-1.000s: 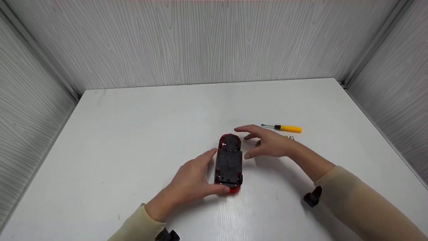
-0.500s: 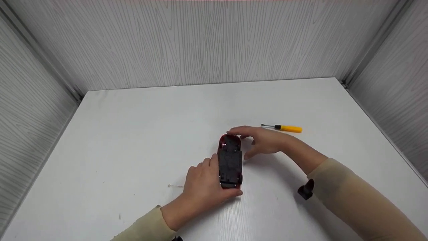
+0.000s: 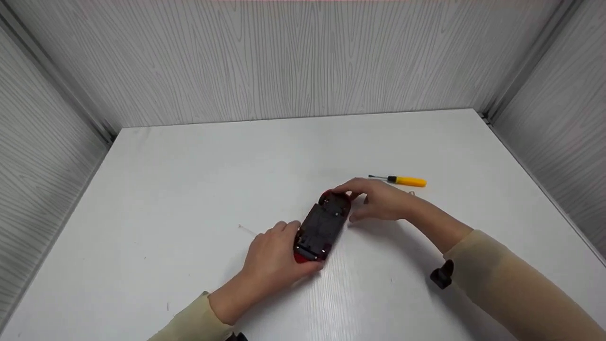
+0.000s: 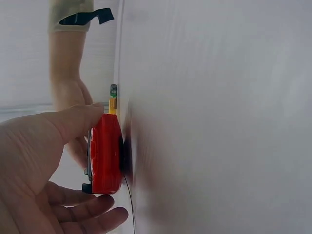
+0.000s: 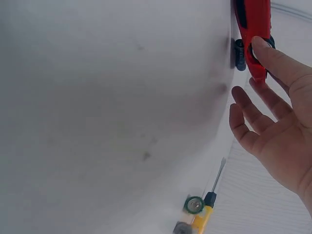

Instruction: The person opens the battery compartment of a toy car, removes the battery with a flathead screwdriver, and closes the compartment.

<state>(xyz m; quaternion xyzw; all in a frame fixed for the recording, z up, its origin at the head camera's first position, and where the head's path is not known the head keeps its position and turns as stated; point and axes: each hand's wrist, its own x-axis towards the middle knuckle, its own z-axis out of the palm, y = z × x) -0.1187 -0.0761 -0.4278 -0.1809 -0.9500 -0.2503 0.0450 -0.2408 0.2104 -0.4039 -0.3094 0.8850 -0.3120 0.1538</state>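
A red toy car lies upside down, black underside up, slanted between both hands. My left hand holds its near end, thumb at the end and fingers along the left side. The left wrist view shows the thumb on the red body. At the far end, my right hand holds the car between thumb and index finger; its other fingers hang loose in the right wrist view. A thin wire sticks out left of my left hand. The car's roof faces down and is hidden.
A yellow-handled screwdriver lies beyond my right hand. Small cylinders, perhaps batteries, sit beside it; one round end shows in the right wrist view. A dark cylinder is beside the car. Panel walls enclose the white table.
My left hand has closed round the car's near end, and my right hand has come onto the far end. The car has turned clockwise, its near end swinging left, and the wire has come into view.
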